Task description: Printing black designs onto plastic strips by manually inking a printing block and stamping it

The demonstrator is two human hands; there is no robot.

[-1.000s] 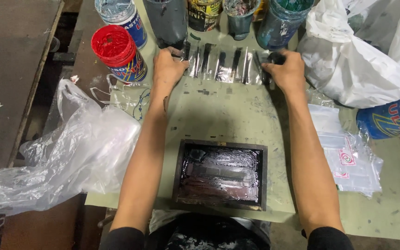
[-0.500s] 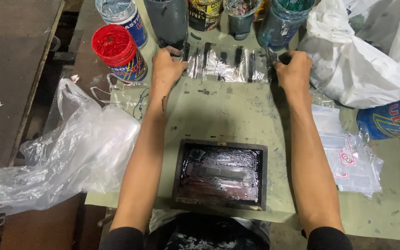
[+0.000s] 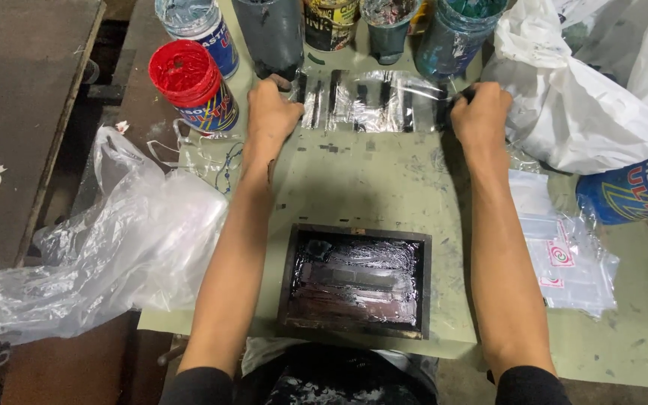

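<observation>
My left hand (image 3: 271, 112) and my right hand (image 3: 481, 112) are stretched out to the far side of the green table (image 3: 369, 187). Each is closed on one end of a row of clear plastic sheets (image 3: 373, 101) printed with black bars. The sheets lie flat between the two fists, overlapping side by side. Close to my body, near the table's front edge, rests a black-framed printing screen (image 3: 354, 285), its mesh smeared with dark, shiny ink. Neither hand touches it.
Several ink jars line the back edge, among them an open red one (image 3: 193, 82) and a dark grey one (image 3: 275, 30). A crumpled clear plastic bag (image 3: 114, 240) lies at the left. A white bag (image 3: 586, 105), a blue tub (image 3: 631, 187) and small printed bags (image 3: 564, 255) crowd the right.
My right hand has moved to the right and my left slightly left, and the row of plastic sheets between them is now spread wider.
</observation>
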